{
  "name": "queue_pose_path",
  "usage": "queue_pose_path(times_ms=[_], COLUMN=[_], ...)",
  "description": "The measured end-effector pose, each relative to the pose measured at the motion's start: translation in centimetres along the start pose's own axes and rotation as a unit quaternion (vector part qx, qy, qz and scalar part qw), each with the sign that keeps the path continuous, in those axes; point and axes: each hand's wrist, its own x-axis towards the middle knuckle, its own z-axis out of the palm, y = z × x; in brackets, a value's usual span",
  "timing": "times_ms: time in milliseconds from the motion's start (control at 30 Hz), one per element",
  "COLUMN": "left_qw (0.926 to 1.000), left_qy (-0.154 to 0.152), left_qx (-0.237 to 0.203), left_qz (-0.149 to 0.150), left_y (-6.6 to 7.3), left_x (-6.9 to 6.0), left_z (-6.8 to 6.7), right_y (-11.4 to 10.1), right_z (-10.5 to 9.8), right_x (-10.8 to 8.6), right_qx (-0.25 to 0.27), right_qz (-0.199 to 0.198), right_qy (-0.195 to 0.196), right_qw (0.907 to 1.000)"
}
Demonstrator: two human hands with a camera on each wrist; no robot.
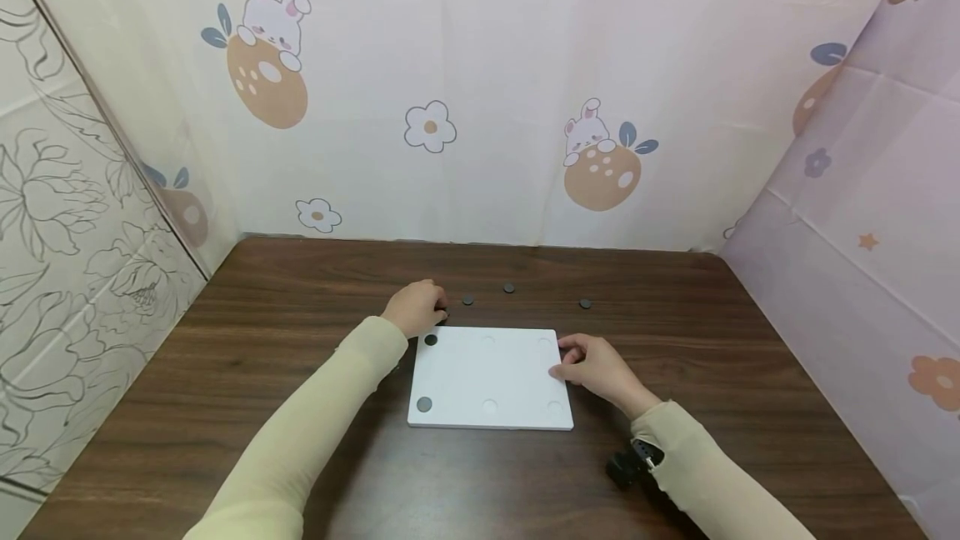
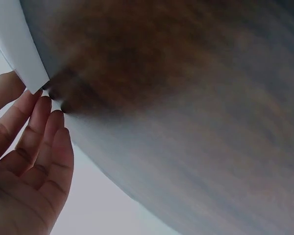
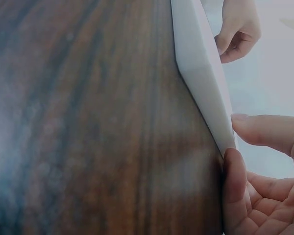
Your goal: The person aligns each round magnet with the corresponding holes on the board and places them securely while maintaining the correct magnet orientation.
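A white board [image 1: 491,377] with shallow round recesses lies flat; dark discs sit at its upper-left corner [image 1: 431,340] and lower-left corner [image 1: 423,404]. Just beyond the upper-left corner, my left hand [image 1: 415,308] pinches another dark disc [image 1: 443,318], largely hidden by the fingers. Bent fingers of the left hand [image 2: 32,152] show beside the board's corner [image 2: 32,58] in the left wrist view. My right hand [image 1: 600,369] grips the board's right edge, with the thumb on top and a finger against the side, as the right wrist view shows the hand [image 3: 264,181].
Three loose dark discs lie behind the board: one near my left hand [image 1: 468,300], one farther back [image 1: 508,287], one to the right [image 1: 585,303]. The brown wooden table [image 1: 300,273] meets a patterned curtain [image 1: 495,173] at its back.
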Motion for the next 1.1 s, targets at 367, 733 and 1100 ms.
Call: queue_pose_path(times_ms=[367, 733, 1100], left_qw=[1.0000, 0.9999, 0.9995], left_qy=[-0.004, -0.011, -0.005], left_qx=[0.003, -0.007, -0.006], left_qz=[-0.002, 0.011, 0.032], left_y=[0.0, 0.2, 2.0], left_x=[0.2, 0.1, -0.6], left_z=[0.1, -0.1, -0.6], right_y=[0.0, 0.0, 0.0], right_z=[0.0, -0.1, -0.1], right_x=[-0.1, 0.0, -0.1], right_qx=[0.003, 0.003, 0.004], right_qz=[-0.004, -0.006, -0.006], right_qy=[0.000, 0.001, 0.000], right_qw=[1.0000, 1.0000, 1.0000])
